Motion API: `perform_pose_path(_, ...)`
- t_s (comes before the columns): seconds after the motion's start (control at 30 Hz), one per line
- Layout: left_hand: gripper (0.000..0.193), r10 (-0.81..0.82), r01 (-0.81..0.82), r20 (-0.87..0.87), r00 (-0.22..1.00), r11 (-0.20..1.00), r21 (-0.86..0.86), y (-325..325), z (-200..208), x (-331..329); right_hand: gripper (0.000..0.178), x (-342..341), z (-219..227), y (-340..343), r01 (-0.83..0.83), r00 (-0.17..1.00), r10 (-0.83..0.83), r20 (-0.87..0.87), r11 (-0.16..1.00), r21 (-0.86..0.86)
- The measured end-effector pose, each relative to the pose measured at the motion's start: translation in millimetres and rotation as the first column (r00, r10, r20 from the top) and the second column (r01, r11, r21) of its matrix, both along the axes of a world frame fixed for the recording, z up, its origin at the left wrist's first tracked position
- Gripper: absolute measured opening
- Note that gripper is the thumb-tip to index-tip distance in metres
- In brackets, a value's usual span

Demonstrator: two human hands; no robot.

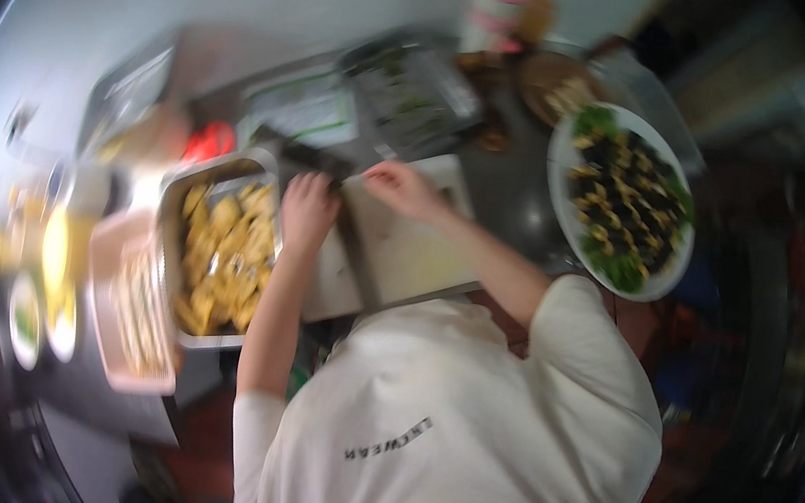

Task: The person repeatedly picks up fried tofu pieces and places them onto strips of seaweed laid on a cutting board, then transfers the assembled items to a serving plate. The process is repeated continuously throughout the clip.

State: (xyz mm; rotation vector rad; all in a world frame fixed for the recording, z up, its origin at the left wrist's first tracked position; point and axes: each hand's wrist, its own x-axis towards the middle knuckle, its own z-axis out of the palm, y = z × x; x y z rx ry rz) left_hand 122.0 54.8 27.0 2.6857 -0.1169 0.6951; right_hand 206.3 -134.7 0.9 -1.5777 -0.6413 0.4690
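Note:
A white cutting board lies before me, with a long dark strip crossing it, perhaps a knife blade; blur hides which. My left hand is at the board's upper left, beside the steel tray, its fingers curled near a small dark bit. What it holds, if anything, I cannot make out. Over the far part of the board, my right hand has its fingertips drawn together in a pinch. Anything between them is too small to name. Just beyond the left hand lies a dark flat object.
Left of the board stands a deep steel tray of yellow pieces, then a pink basket with pale long items. A white oval platter of dark and yellow food with greens sits right. Behind are a clear tray and red object.

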Motion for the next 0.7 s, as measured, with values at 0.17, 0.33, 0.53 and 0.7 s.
perform_pose_path(0.17, 0.025, -0.211, 0.2, 0.212, 0.954, 0.977, 0.071, -51, 41, -24, 0.026, -26, 55, -28, -0.001, 0.874, 0.113, -0.472, 0.973, 0.231)
perform_pose_path(0.33, 0.024, -0.392, 0.364, 0.287, 0.874, 0.92, 0.149, -74, 38, -25, 0.021, -37, 60, -64, -0.051, 0.965, 0.081, -0.249, 0.991, 0.124)
perform_pose_path(0.53, 0.042, -0.468, 0.467, 0.226, 0.854, 0.882, 0.063, -88, 34, -33, 0.02, -41, 78, -112, -0.026, 0.993, 0.02, -0.114, 0.998, -0.05)
perform_pose_path(0.7, 0.059, -0.287, 0.32, 0.213, 0.934, 0.937, -0.141, -71, 13, -55, 0.025, 12, 139, -223, 0.385, 0.911, -0.412, -0.028, 0.873, -0.298)
